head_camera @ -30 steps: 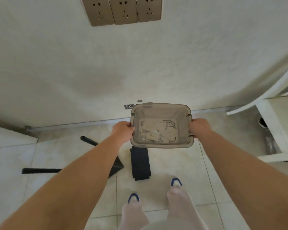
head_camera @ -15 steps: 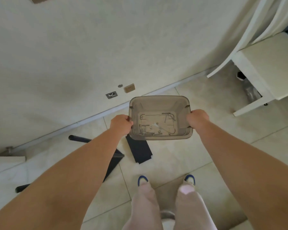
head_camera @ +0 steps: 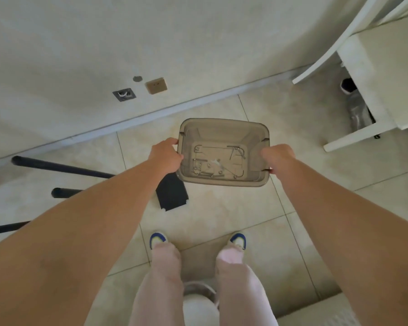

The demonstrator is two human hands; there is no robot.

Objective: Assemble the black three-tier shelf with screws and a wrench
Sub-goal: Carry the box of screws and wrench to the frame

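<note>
Since a moment ago, the view has tipped further down: more of the floor shows, the person's legs and shoes are nearer the middle, and the wall plates sit higher up. Both hands have kept the same hold on the box.

The left hand [head_camera: 166, 156] grips the left rim of the clear brownish box [head_camera: 224, 128], with its fingers curled round the edge. The right hand [head_camera: 278, 158] grips the right rim the same way, fingers curled tight on it. The box is held up in the air over the tiled floor [head_camera: 316, 184], in front of the person, and it sits about level.

Small metal bits lie on the bottom of the box. A bent wrench [head_camera: 236, 151] lies near the far right corner. Little screws [head_camera: 201, 167] lie in a bunch at the near left side. They are too small to count.

Down on the floor, a flat black shelf piece [head_camera: 172, 192] lies just under the near left corner of the box. Long black poles [head_camera: 57, 164] lie to the left, partly hidden by the left arm.

A white chair [head_camera: 368, 90] stands at the far right by the wall. A brown wall socket [head_camera: 156, 85] is low on the wall, near a grey plate [head_camera: 124, 94]. Two blue and white shoes [head_camera: 158, 240] point forward at the bottom.
</note>
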